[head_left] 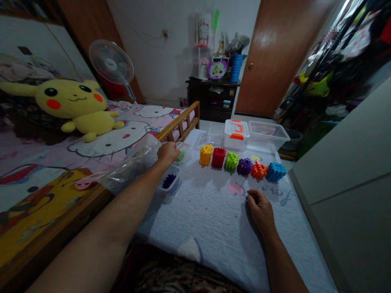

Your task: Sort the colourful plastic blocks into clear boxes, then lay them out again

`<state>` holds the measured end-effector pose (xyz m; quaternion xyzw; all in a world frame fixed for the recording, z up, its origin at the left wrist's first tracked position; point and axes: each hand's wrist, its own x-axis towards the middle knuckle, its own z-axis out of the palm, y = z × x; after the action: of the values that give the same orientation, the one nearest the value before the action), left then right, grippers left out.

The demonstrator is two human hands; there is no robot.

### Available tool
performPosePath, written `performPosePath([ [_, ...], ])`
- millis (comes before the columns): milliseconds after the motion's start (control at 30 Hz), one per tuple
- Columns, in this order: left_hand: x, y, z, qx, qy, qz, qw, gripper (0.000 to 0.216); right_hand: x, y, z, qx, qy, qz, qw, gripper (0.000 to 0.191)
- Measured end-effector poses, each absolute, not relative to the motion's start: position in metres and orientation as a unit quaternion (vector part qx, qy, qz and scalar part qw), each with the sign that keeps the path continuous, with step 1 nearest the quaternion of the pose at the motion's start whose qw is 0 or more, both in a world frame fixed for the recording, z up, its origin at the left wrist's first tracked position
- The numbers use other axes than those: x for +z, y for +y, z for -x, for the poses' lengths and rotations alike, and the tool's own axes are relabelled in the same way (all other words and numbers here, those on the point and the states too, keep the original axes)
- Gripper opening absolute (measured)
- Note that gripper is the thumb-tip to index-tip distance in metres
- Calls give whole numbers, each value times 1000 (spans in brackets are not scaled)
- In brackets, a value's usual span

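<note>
The left hand (167,152) closes over a small clear tub (182,154) of green pieces. The right hand (259,207) rests loosely curled on the mat (214,211), holding nothing. The row of colored blocks (242,165) runs left to right beyond both hands.

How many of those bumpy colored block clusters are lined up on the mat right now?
6, in one row beyond the right hand: yellow cluster, red cluster, green cluster, purple cluster, orange cluster, blue cluster. Loose pieces in the small containers by the left hand aren't counted.

Yellow plush toy (73,106) on the bed, standing fan (111,63) behind, wooden door (276,57) beyond.
</note>
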<state>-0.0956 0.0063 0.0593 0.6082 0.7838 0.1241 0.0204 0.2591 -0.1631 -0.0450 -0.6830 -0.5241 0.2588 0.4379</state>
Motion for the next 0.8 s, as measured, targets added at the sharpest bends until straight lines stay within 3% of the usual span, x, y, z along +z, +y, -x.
performPosePath([
  [800,52,21,102,126,773,-622,-8,28,-45,-163,-258,265,-538,675,430,33],
])
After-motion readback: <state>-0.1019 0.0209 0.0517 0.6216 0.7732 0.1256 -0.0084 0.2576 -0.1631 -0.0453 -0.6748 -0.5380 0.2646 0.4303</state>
